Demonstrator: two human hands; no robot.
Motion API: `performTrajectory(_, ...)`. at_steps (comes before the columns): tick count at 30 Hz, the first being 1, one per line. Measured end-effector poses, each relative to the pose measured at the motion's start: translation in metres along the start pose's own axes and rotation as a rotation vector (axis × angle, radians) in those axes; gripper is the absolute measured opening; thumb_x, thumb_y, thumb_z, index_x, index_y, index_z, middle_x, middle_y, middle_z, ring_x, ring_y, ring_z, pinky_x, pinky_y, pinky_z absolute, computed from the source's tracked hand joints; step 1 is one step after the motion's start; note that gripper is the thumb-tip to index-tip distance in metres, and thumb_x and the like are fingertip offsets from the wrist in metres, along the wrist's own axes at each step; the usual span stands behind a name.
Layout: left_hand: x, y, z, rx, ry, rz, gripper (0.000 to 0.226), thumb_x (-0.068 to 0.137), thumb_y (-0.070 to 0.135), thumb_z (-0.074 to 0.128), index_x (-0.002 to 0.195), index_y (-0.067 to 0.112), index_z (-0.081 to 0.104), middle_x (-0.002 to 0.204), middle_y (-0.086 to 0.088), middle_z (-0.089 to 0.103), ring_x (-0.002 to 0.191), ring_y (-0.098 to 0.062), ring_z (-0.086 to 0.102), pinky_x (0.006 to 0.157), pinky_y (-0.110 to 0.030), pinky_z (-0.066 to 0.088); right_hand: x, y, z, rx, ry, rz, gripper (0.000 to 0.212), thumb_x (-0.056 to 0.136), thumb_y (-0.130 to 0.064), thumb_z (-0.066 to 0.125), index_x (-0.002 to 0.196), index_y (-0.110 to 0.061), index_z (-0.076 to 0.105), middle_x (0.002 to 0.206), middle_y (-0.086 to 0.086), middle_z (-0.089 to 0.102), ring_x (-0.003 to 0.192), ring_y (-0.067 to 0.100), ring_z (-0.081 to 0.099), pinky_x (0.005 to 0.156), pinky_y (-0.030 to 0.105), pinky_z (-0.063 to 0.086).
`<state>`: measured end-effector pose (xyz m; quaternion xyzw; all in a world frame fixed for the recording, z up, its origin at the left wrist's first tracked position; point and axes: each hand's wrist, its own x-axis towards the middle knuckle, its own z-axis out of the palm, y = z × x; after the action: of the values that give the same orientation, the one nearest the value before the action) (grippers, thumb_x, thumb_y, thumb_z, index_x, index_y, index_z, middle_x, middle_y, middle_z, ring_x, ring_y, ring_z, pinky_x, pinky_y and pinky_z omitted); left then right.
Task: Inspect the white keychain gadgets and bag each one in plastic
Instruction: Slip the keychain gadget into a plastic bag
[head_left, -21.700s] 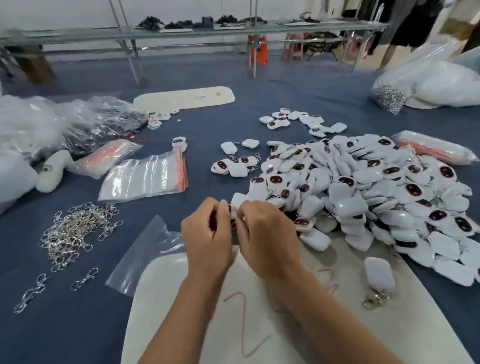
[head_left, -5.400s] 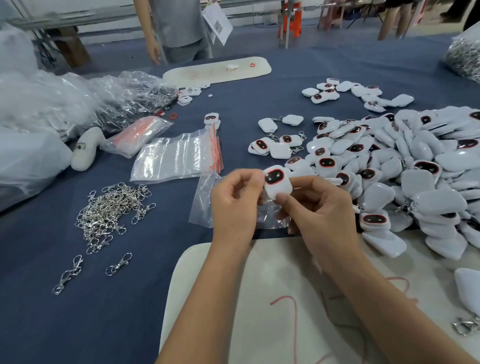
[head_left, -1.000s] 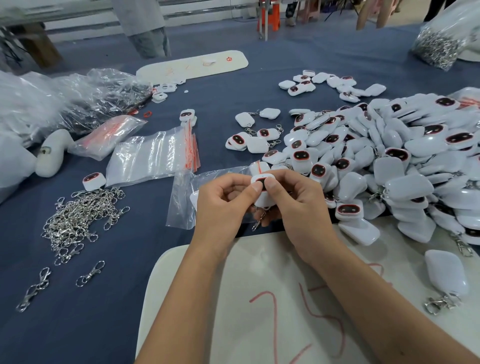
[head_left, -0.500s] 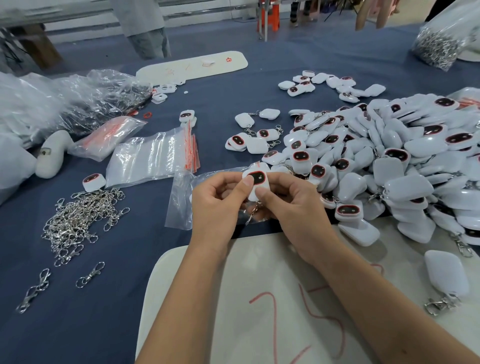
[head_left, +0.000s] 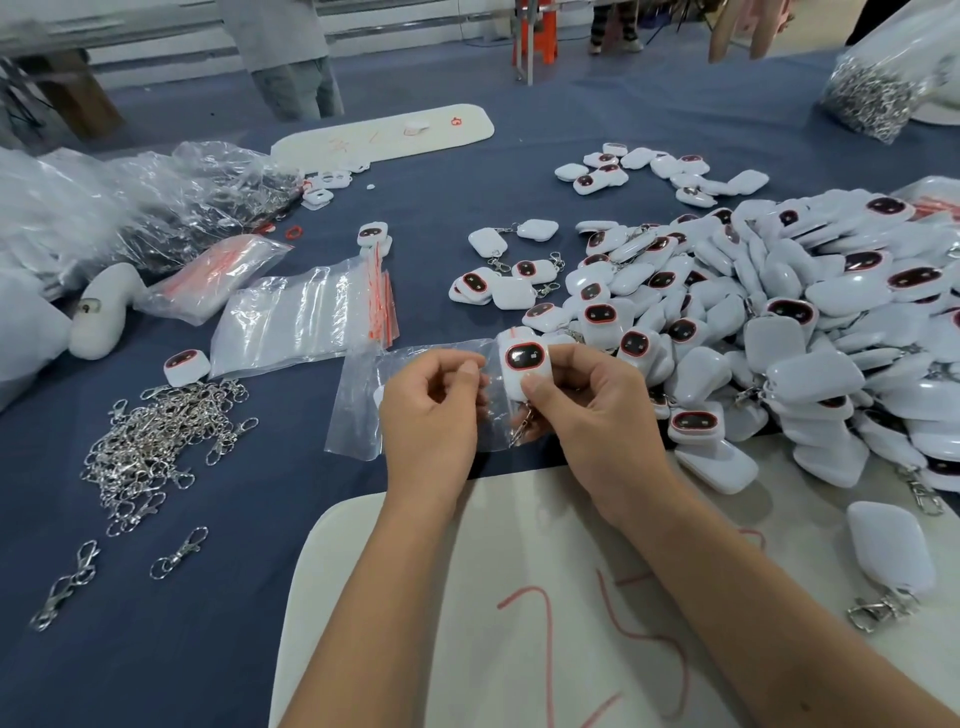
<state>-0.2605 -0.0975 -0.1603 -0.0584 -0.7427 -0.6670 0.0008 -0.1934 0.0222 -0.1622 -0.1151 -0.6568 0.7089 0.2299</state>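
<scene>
White keychain gadget: rounded case, dark oval screen with a red rim facing up, metal clasp hanging below it. Held above the blue tabletop, just past the far edge of the near white board.

Right hand: fingers curled round the gadget, thumb pressed on its lower front, the other fingers behind it.

Left hand: fingers curled together, thumb and forefinger pinching the clear plastic bag at its edge beside the gadget. The bag lies spread to the left under the hand; whether its mouth is parted cannot be told.

Pile of white gadgets: large heap right of the hands, touching the right hand's knuckles; some screens up, some backs up, several with clasps. A smaller scatter lies farther back.

Single gadget with clasp: back up, on the white board, lower right.

Stack of clear zip bags: red seal strips, left of the held gadget. One gadget sits screen up at its near left corner, another at its far right.

Heap of loose metal clasps: left of the hands; three strays nearer the front edge.

Crumpled plastic bags: far left. Second white board: far side. Bag of metal clasps: far right corner.
</scene>
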Motion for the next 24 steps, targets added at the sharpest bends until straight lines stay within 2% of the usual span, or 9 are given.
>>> performTrajectory(4, -0.0044, 0.0001, 0.0007, 0.252, 0.066, 0.105, 0.013, 0.091, 0.011, 0.068, 0.089, 0.024, 0.070, 0.081, 0.012, 0.069, 0.076, 0.000, 0.063, 0.068, -0.009, 0.047, 0.0000, 0.0016, 0.0008, -0.029, 0.048, -0.042, 0.009, 0.101, -0.005, 0.063, 0.103, -0.007, 0.071, 0.069, 0.005, 0.069, 0.057, 0.012, 0.063, 0.059, 0.023, 0.052)
performTrajectory(6, -0.0065, 0.0006, 0.0021, 0.327, 0.082, 0.131, 0.010, 0.087, 0.020, 0.074, 0.088, 0.025, 0.065, 0.082, 0.012, 0.066, 0.077, -0.003, 0.062, 0.070, -0.015, 0.047, 0.0013, 0.0034, 0.0010, -0.066, 0.090, -0.059, 0.010, 0.103, -0.007, 0.061, 0.105, -0.009, 0.071, 0.068, 0.003, 0.065, 0.057, 0.010, 0.061, 0.057, 0.024, 0.049)
performTrajectory(8, -0.0079, -0.0003, 0.0041, 0.436, 0.100, 0.155, 0.024, 0.082, 0.033, 0.081, 0.089, 0.023, 0.059, 0.087, 0.012, 0.062, 0.082, -0.011, 0.058, 0.074, -0.026, 0.045, 0.0020, 0.0047, 0.0025, -0.084, 0.114, -0.065, 0.013, 0.104, -0.010, 0.059, 0.108, -0.017, 0.070, 0.067, -0.002, 0.062, 0.058, 0.011, 0.058, 0.055, 0.025, 0.048)
performTrajectory(11, -0.0085, -0.0002, 0.0053, 0.567, 0.147, 0.151, 0.037, 0.079, 0.039, 0.083, 0.091, 0.022, 0.052, 0.090, 0.011, 0.055, 0.085, -0.015, 0.052, 0.073, -0.028, 0.036, 0.0013, 0.0050, 0.0050, -0.063, 0.130, -0.058, 0.018, 0.104, -0.010, 0.060, 0.111, -0.026, 0.063, 0.069, -0.004, 0.063, 0.058, 0.014, 0.056, 0.055, 0.023, 0.047)
performTrajectory(13, -0.0079, 0.0000, 0.0033, 0.562, 0.170, 0.135, 0.030, 0.083, 0.034, 0.079, 0.090, 0.021, 0.053, 0.090, 0.008, 0.056, 0.085, -0.016, 0.053, 0.074, -0.028, 0.036, 0.0010, 0.0054, 0.0049, -0.056, 0.132, -0.055, 0.018, 0.104, -0.009, 0.059, 0.109, -0.026, 0.061, 0.070, -0.003, 0.064, 0.055, 0.011, 0.056, 0.052, 0.020, 0.045)
performTrajectory(16, -0.0064, 0.0018, -0.0013, 0.501, 0.176, 0.118, 0.014, 0.088, 0.022, 0.070, 0.078, 0.018, 0.060, 0.077, 0.006, 0.063, 0.077, -0.014, 0.059, 0.069, -0.032, 0.047, 0.0020, 0.0073, 0.0038, -0.100, 0.115, -0.060, 0.018, 0.105, -0.010, 0.057, 0.113, -0.024, 0.064, 0.069, -0.006, 0.061, 0.056, 0.010, 0.056, 0.053, 0.023, 0.045)
performTrajectory(20, -0.0050, 0.0046, -0.0044, 0.429, 0.141, 0.093, 0.020, 0.087, 0.015, 0.064, 0.067, 0.018, 0.063, 0.065, 0.007, 0.065, 0.068, -0.011, 0.061, 0.065, -0.028, 0.050, 0.0026, 0.0073, 0.0031, -0.165, 0.081, -0.082, 0.024, 0.102, -0.008, 0.059, 0.116, -0.025, 0.067, 0.071, -0.012, 0.058, 0.063, 0.012, 0.057, 0.061, 0.025, 0.047)
performTrajectory(22, -0.0052, 0.0046, -0.0040, 0.412, 0.108, 0.095, 0.020, 0.085, 0.016, 0.066, 0.065, 0.020, 0.065, 0.066, 0.012, 0.067, 0.069, -0.007, 0.062, 0.062, -0.021, 0.047, 0.0027, 0.0078, 0.0024, -0.226, 0.048, -0.092, 0.024, 0.098, -0.009, 0.065, 0.116, -0.024, 0.070, 0.072, -0.010, 0.059, 0.068, 0.015, 0.057, 0.066, 0.032, 0.051)
performTrajectory(24, -0.0064, 0.0056, -0.0030, 0.397, 0.106, 0.132, 0.021, 0.084, 0.016, 0.067, 0.064, 0.022, 0.066, 0.067, 0.015, 0.068, 0.069, -0.005, 0.063, 0.061, -0.016, 0.045, 0.0027, 0.0096, 0.0024, -0.292, 0.043, -0.102, 0.024, 0.094, -0.010, 0.071, 0.116, -0.020, 0.073, 0.071, -0.011, 0.061, 0.067, 0.008, 0.058, 0.069, 0.028, 0.052)
